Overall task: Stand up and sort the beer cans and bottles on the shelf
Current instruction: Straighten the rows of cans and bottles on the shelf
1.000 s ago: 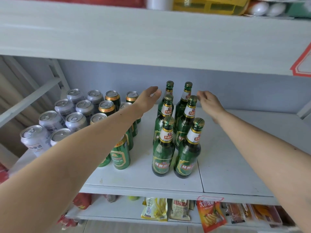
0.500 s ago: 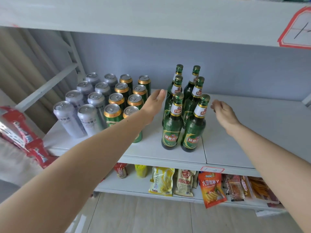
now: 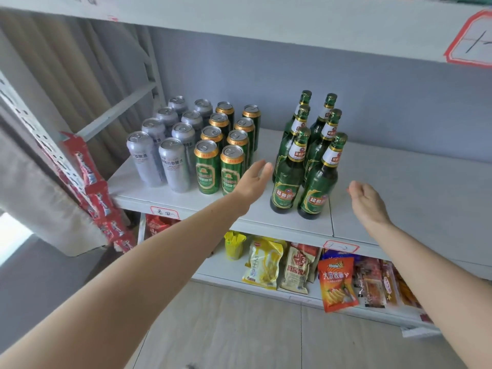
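I stood in a small shop. A white metal shelf (image 3: pixel 399 198) carried beer cans (image 3: pixel 205 166) and green bottles (image 3: pixel 316 182) in stocked rows, with handwritten red-bordered labels (image 3: pixel 340 246) stuck on its front edges. Below lay packaged snacks (image 3: pixel 336 283), and red sachet strips (image 3: pixel 98 198) hung from the upright.

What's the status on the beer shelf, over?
Left hand open, right hand open, both empty. Bottles, green cans and silver cans upright, grouped. Nothing blocking.
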{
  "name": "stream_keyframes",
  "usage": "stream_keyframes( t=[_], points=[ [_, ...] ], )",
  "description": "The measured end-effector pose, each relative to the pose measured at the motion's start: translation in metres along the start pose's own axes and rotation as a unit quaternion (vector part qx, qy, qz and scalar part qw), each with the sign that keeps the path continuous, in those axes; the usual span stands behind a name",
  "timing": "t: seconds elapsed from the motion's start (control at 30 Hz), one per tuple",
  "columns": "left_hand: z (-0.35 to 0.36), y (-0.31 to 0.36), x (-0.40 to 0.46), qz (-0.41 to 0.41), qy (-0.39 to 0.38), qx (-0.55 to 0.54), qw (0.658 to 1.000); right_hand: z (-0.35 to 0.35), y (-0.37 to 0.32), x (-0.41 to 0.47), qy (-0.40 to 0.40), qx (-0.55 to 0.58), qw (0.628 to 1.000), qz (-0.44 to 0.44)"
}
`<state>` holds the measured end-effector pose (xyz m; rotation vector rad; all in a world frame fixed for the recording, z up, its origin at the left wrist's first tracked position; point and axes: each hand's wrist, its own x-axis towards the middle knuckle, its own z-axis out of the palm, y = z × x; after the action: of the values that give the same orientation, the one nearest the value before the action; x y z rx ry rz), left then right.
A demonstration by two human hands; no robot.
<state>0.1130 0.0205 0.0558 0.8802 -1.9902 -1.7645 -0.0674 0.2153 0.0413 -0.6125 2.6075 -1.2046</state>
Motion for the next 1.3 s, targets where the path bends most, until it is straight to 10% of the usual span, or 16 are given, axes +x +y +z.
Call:
stream_keyframes(
  t=[0.47,0.7,1.3],
  points=[
    [-0.108,-0.050,-0.033,0.069,-0.015,0.139,0.988,0.113,-0.078,-0.082,-0.001,0.022,0.998,-0.054],
    [-0.172,-0.019,0.000,0.204,0.110,0.324,0.917,0.160,-0.166,-0.065,-0.035,-0.058,0.992,-0.103],
    [-0.163,-0.005,0.062,0.163,0.061,0.534,0.827,0.200,-0.198,-0.017,-0.026,-0.121,0.989,-0.077]
  ],
)
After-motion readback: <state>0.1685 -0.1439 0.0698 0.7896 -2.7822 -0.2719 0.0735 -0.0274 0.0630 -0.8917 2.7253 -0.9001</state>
